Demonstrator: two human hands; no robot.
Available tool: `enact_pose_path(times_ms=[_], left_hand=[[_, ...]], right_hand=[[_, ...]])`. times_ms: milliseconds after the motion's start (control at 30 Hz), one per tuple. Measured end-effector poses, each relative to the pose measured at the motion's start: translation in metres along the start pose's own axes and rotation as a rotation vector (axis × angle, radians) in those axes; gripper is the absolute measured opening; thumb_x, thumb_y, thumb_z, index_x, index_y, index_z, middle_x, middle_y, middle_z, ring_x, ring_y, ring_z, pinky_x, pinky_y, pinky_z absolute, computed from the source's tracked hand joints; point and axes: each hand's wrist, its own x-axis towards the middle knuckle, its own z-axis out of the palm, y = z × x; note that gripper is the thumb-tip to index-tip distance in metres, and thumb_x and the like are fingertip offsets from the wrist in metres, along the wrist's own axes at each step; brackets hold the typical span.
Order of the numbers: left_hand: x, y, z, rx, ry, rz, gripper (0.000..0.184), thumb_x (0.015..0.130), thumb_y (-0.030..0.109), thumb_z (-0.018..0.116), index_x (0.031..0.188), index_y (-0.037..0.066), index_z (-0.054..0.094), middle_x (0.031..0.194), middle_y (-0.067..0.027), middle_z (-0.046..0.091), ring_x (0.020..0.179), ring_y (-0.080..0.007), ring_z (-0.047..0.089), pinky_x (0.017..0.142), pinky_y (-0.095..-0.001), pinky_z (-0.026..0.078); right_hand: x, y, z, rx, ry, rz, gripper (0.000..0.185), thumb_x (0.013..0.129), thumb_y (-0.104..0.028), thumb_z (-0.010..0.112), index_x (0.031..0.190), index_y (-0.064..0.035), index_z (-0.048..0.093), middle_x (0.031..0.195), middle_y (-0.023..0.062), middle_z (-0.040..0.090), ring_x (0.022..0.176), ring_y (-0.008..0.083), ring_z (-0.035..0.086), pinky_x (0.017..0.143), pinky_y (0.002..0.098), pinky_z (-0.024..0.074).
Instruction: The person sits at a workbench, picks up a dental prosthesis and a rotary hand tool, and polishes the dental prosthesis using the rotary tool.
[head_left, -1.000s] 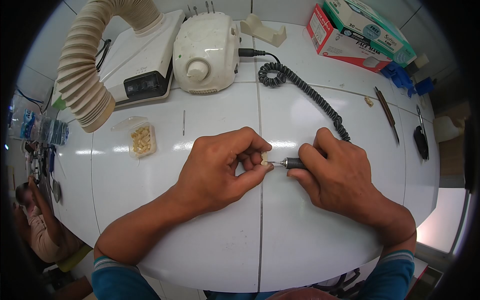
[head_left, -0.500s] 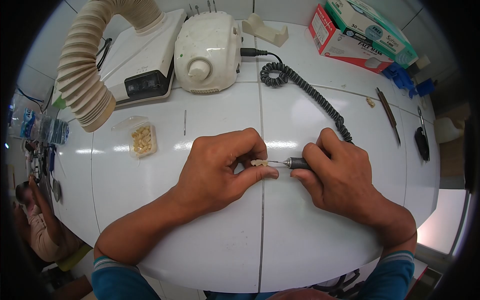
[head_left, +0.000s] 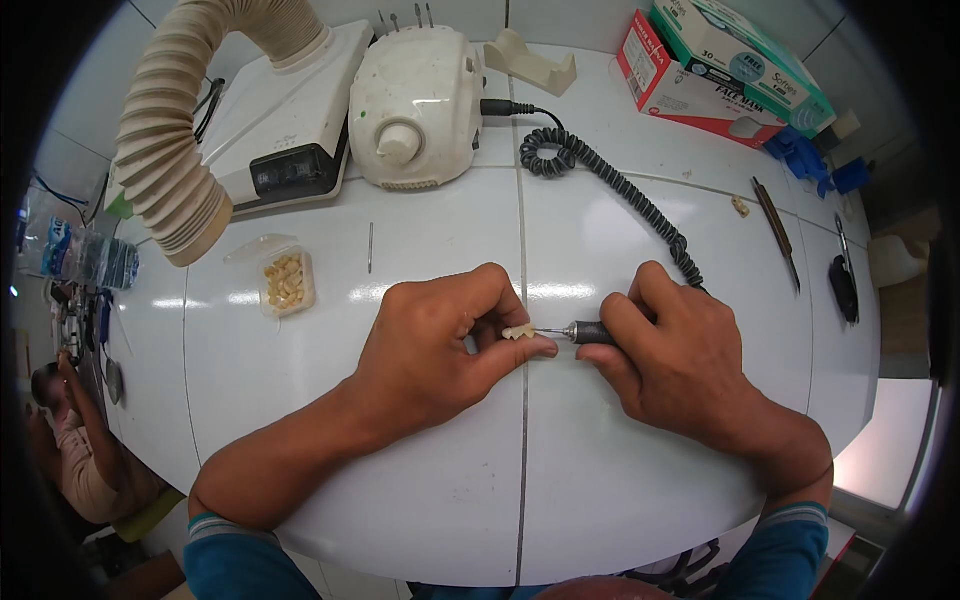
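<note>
Between the thumb and fingers of my left hand is a small cream-coloured dental bridge, a short row of joined teeth. My right hand grips a black rotary handpiece. Its thin metal bur points left, and the tip meets or nearly meets the right end of the bridge; I cannot tell exact contact. A coiled black cord runs from the handpiece side up to the white micromotor control box. To the left lies an open clear box of loose artificial teeth.
A ribbed extraction hose hangs at upper left beside its white unit. A loose bur lies behind my left hand. Mask boxes, a brown carving tool and a black-handled tool are at right. Another person sits far left.
The bridge has tilted slightly and its teeth show more in my left fingers. The handpiece has shifted a little left and down with my right hand.
</note>
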Motion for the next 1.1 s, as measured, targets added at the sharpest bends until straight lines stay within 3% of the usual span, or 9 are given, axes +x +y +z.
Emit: enact_pose_path(times_ms=[100,200,1100], left_hand=[[-0.0003,0.0003,0.0005,0.016,-0.006,0.009,0.034,0.090,0.021,0.097,0.090,0.004,0.067,0.075,-0.0078,0.074,0.063,-0.0184,0.072,0.059,-0.0328,0.057],[-0.0012,-0.0016,0.0030,0.021,0.007,-0.015,0.035,0.085,0.023,0.102,0.086,0.005,0.072,0.074,-0.0046,0.075,0.062,-0.0119,0.069,0.058,-0.0280,0.053],[-0.0005,-0.0027,0.0036,0.011,-0.008,-0.003,0.035,0.086,0.023,0.101,0.085,0.004,0.072,0.073,-0.0056,0.074,0.060,-0.0108,0.066,0.056,-0.0274,0.052]], right_hand=[[0.0001,-0.0004,0.0002,-0.001,0.006,0.005,0.037,0.099,-0.044,0.083,0.103,-0.0098,0.068,0.093,0.0068,0.052,0.067,0.0216,0.059,0.059,0.0391,0.0500],[-0.0002,0.0001,0.0007,-0.001,0.015,-0.008,0.037,0.099,-0.044,0.084,0.102,-0.0098,0.069,0.093,0.0068,0.052,0.067,0.0216,0.059,0.059,0.0390,0.0499],[0.0009,0.0008,-0.0001,0.002,0.007,-0.029,0.039,0.099,-0.046,0.083,0.098,-0.0099,0.068,0.092,0.0073,0.053,0.067,0.0218,0.062,0.059,0.0393,0.0505]])
